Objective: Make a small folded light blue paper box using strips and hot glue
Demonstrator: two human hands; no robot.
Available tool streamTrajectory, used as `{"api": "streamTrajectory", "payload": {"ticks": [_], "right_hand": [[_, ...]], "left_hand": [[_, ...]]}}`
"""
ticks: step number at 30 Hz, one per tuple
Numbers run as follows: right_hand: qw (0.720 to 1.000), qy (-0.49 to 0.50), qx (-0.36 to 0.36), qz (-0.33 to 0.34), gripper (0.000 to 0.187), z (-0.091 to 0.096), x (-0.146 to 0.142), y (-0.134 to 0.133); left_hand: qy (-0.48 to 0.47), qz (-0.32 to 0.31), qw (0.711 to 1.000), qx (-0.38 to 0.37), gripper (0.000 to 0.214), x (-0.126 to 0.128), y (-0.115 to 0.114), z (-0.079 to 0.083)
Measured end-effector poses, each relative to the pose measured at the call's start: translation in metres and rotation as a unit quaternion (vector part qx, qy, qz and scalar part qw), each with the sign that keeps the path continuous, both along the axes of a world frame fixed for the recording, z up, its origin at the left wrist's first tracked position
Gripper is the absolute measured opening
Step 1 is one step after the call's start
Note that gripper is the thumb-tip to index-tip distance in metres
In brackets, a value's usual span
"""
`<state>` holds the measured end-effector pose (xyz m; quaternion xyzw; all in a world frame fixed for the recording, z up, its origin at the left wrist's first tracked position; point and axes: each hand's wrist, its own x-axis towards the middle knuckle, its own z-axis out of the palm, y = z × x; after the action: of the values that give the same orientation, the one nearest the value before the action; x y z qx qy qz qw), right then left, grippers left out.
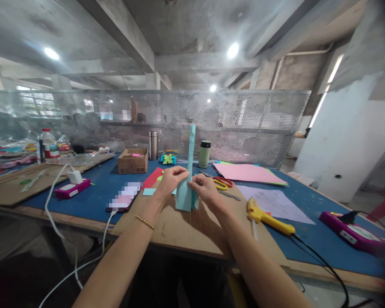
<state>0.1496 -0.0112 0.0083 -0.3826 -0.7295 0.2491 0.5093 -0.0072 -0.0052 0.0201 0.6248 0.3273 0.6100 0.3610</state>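
A light blue folded paper piece (186, 194) stands upright over a brown cardboard sheet (186, 231), with a narrow strip rising from it. My left hand (172, 179) pinches the paper from the left near its middle. My right hand (205, 188) pinches it from the right at about the same height. Both hands are closed on the paper. A bead bracelet sits on my left wrist.
A yellow glue gun (266, 217) with a black cord lies to the right, near scissors (223, 183), pink paper (247, 173) and white paper. A phone (123, 197) on a cable, a small cardboard box (132, 161), two flasks and a mesh screen are behind.
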Motion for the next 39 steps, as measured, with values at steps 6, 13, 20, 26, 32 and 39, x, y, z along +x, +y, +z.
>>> {"api": "streamTrajectory", "payload": {"ticks": [6, 13, 20, 26, 32, 39], "right_hand": [[1.000, 0.005, 0.020, 0.017, 0.019, 0.001, 0.003, 0.001], [0.999, 0.031, 0.033, -0.021, 0.025, -0.001, 0.005, 0.009], [0.998, 0.054, 0.002, 0.009, 0.029, -0.001, 0.005, 0.003], [0.999, 0.054, -0.003, -0.003, 0.031, 0.000, 0.004, 0.005], [0.999, 0.039, 0.012, -0.020, 0.034, -0.001, 0.004, 0.008], [0.997, 0.079, -0.012, -0.007, 0.034, -0.003, 0.003, 0.006]], "left_hand": [[-0.009, -0.026, 1.000, -0.011, 0.030, 0.001, -0.003, -0.001], [0.059, -0.054, 0.995, -0.066, 0.046, -0.005, -0.008, -0.012], [0.063, -0.050, 0.994, -0.070, 0.049, -0.005, -0.006, -0.014], [0.058, -0.074, 0.993, -0.071, 0.048, -0.004, -0.010, -0.013], [0.056, -0.077, 0.993, -0.076, 0.051, -0.003, -0.012, -0.011], [0.043, -0.081, 0.992, -0.088, 0.049, -0.005, -0.010, -0.013]]}}
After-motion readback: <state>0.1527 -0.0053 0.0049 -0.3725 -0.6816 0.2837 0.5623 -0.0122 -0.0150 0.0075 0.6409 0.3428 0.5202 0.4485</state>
